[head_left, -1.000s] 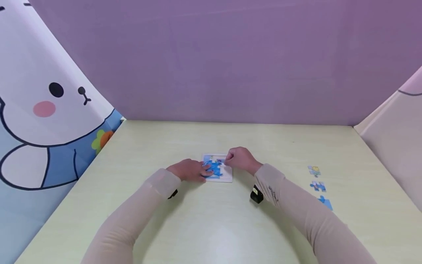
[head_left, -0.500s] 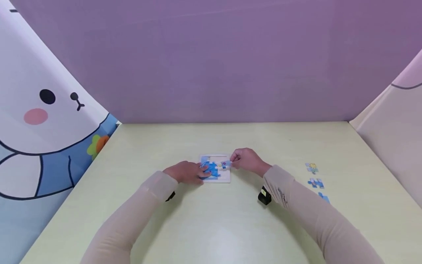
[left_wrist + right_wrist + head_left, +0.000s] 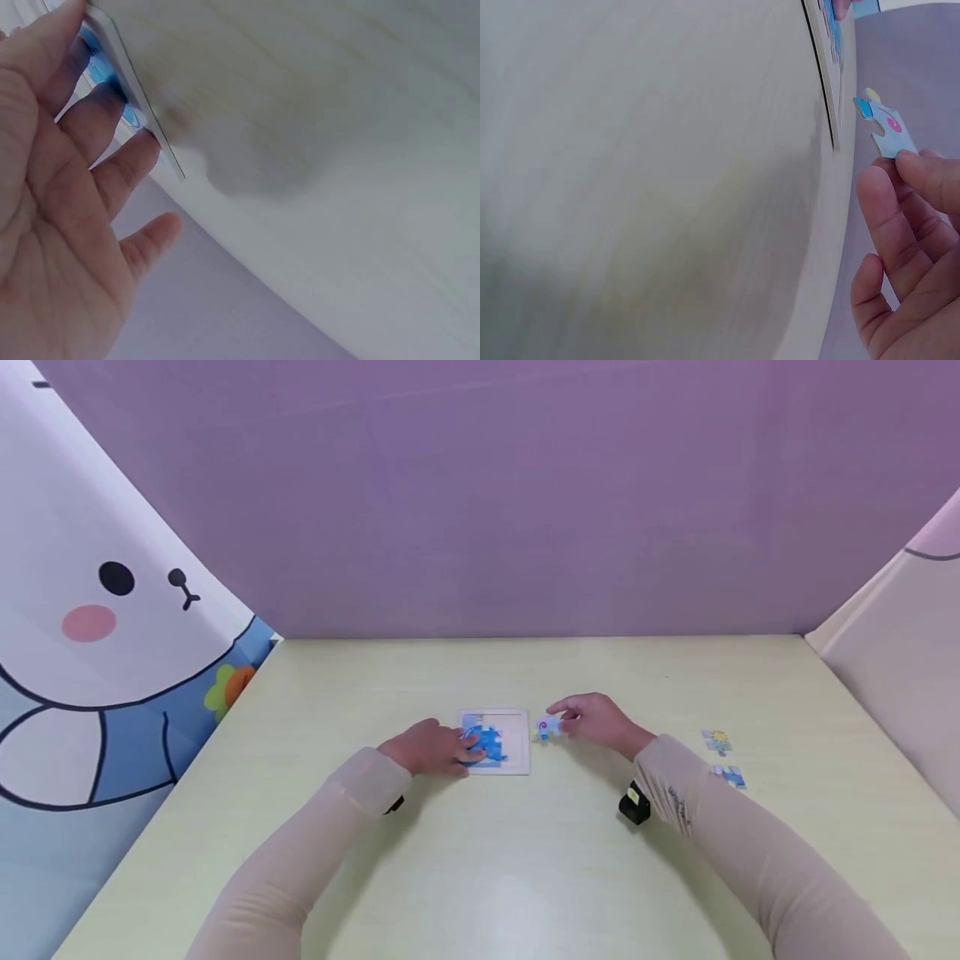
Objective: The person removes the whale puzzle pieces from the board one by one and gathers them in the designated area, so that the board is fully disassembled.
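Observation:
A small square jigsaw puzzle tray (image 3: pixel 525 745) with a white rim lies mid-table. Blue puzzle pieces (image 3: pixel 491 745) fill its left part, while bare pale base shows at the right. My left hand (image 3: pixel 429 748) rests on the tray's left side, fingers spread over the blue picture; in the left wrist view its fingertips lie at the tray's edge (image 3: pixel 135 86). Just right of the tray, my right hand (image 3: pixel 597 720) pinches a light-blue puzzle piece (image 3: pixel 892 129) with a pink swirl between thumb and fingers. That piece is held up off the table.
Loose puzzle pieces lie to the right: one with a yellow sun (image 3: pixel 717 741) and a blue one (image 3: pixel 731 776) partly behind the right sleeve (image 3: pixel 697 802). A purple backdrop (image 3: pixel 525 510) stands along the table's far edge.
My right hand has lifted the swirl piece out of the tray and carried it right. The lowest loose piece is now hidden by the sleeve. My left hand stays on the tray.

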`<state>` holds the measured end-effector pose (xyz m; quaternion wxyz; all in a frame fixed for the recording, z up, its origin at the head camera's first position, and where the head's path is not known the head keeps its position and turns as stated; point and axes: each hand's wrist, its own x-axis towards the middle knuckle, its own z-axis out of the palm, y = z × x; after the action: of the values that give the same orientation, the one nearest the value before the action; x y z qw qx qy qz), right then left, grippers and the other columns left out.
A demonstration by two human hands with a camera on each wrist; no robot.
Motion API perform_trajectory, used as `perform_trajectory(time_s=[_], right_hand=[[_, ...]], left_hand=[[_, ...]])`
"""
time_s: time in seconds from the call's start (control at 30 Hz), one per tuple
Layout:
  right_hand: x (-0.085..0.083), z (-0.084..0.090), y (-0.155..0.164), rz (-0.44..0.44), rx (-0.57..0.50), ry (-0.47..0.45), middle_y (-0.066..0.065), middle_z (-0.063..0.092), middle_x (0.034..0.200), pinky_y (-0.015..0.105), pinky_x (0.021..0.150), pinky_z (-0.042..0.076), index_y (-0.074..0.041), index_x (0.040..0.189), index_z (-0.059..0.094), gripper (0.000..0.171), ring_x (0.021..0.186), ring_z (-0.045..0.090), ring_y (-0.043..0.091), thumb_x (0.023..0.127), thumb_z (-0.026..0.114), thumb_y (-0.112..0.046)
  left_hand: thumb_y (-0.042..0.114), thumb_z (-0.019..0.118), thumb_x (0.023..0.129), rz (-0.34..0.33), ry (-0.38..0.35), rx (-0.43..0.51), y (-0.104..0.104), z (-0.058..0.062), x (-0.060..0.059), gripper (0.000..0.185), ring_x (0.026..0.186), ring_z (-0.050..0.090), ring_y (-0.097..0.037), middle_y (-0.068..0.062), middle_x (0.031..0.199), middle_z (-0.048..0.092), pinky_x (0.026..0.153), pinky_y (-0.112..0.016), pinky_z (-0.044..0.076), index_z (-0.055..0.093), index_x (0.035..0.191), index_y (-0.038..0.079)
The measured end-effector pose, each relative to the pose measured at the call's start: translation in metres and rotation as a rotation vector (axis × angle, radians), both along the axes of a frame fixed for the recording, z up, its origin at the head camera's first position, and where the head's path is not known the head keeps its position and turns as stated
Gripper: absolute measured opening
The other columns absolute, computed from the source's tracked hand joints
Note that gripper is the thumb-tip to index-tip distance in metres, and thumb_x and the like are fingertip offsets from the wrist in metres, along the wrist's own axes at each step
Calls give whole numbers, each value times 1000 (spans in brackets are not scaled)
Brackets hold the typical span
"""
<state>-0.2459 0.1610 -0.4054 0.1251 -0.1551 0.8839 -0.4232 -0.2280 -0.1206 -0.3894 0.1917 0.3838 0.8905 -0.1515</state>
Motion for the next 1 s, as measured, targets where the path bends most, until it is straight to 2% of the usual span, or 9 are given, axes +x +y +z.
perform_trajectory(time_s=[0.23, 0.47, 0.6, 0.8, 1.0], right_hand=[[5, 2, 16, -7, -33, 2, 17, 67, 95, 33, 72, 53, 9, 119, 61, 30, 74, 67, 22, 90, 56, 5], [18, -1, 38, -56, -154, -103, 14, 62, 93, 31, 71, 53, 11, 124, 55, 32, 77, 63, 20, 93, 53, 3], [22, -1, 55, -90, -159, -140, 11, 62, 92, 32, 76, 53, 10, 128, 53, 34, 81, 62, 19, 95, 51, -1], [24, 1, 76, -125, -154, -126, 11, 63, 92, 31, 77, 53, 11, 129, 51, 37, 82, 62, 19, 94, 52, -1], [24, 6, 92, -153, -126, -80, 12, 66, 100, 35, 82, 50, 9, 131, 50, 40, 87, 65, 21, 95, 54, -7]], left_hand=[[41, 52, 97, -35, 63, 27, -4, -1, 1, 47, 136, 39, -23, 2, 147, 43, 109, -52, 26, 48, 142, 28], [36, 54, 97, -6, -5, 111, -8, -3, 1, 47, 136, 38, -28, -3, 147, 43, 107, -51, 30, 49, 142, 23], [33, 54, 97, -11, -17, 124, -7, -2, 2, 46, 135, 39, -29, -4, 146, 43, 104, -48, 35, 48, 142, 21], [33, 53, 98, 7, -37, 121, -6, 0, 3, 46, 135, 38, -29, -4, 147, 41, 103, -46, 37, 47, 142, 21], [33, 54, 98, 22, -51, 127, -5, -1, 2, 46, 135, 38, -29, -4, 147, 42, 103, -44, 37, 48, 142, 21]])
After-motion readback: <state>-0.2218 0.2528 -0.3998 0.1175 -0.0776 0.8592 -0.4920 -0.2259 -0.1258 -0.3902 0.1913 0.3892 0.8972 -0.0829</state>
